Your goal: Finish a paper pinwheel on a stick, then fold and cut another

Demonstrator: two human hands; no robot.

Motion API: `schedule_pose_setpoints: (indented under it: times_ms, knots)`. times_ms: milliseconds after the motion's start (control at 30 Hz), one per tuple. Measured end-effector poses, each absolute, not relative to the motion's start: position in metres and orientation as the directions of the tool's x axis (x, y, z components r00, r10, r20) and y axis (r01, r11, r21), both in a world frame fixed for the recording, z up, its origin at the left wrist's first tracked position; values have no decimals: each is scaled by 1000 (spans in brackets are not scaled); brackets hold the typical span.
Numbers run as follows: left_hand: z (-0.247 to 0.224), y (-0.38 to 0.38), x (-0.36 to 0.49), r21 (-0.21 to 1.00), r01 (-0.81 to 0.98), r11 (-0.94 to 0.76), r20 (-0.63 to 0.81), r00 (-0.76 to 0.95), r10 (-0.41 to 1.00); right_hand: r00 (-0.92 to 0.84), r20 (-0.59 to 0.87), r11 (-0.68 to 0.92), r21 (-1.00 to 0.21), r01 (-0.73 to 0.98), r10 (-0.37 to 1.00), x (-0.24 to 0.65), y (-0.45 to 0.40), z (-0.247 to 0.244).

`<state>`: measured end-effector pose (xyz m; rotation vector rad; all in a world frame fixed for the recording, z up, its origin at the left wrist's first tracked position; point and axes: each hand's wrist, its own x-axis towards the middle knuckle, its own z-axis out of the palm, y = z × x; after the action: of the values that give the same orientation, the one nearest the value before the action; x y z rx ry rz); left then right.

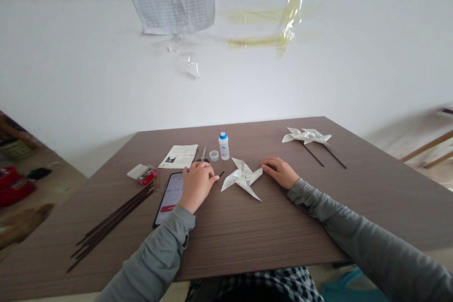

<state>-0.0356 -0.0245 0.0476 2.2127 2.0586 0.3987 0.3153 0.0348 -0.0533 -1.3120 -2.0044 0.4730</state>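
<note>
Head view: a paper pinwheel (242,179) lies flat near the middle of the worktop (283,236), its blades spread about a central hub. One blade points to the far edge, one toward the right edge, one to the near edge and one left; it is about as wide as long, so I cannot tell a long axis. The right hand (281,172) is at the right blade's tip, fingers nearly together; whether they pinch it, I cannot tell. The left hand (198,181) is curled over the phone (166,207), beside a dark stick (221,175) slanting toward the far right corner; its grip is hidden. Beyond stand a bottle (224,149) and small cup (213,155). Two mounted pinwheels (311,136) lie toward the far right corner, sticks pointing nearward. More sticks (109,225) slant toward the near left corner.
</note>
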Motion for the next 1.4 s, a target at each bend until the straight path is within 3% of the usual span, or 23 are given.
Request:
schedule_pose_setpoints:
  times_ms: [267,500,767,1400]
  knots:
    - [42,-29,-54,248,961,-123,68,110,992,-242,336,409,-637,654,910,296,34,-42]
    - [31,-26,-62,274,953,-127,95,104,990,-269,177,322,-525,788,947,266,47,-25]
    - [24,-30,-64,291,953,-87,113,56,992,-223,150,268,-468,842,963,248,46,-25]
    - [24,-28,-59,282,953,-111,118,81,990,-237,196,308,-642,702,951,266,48,-29]
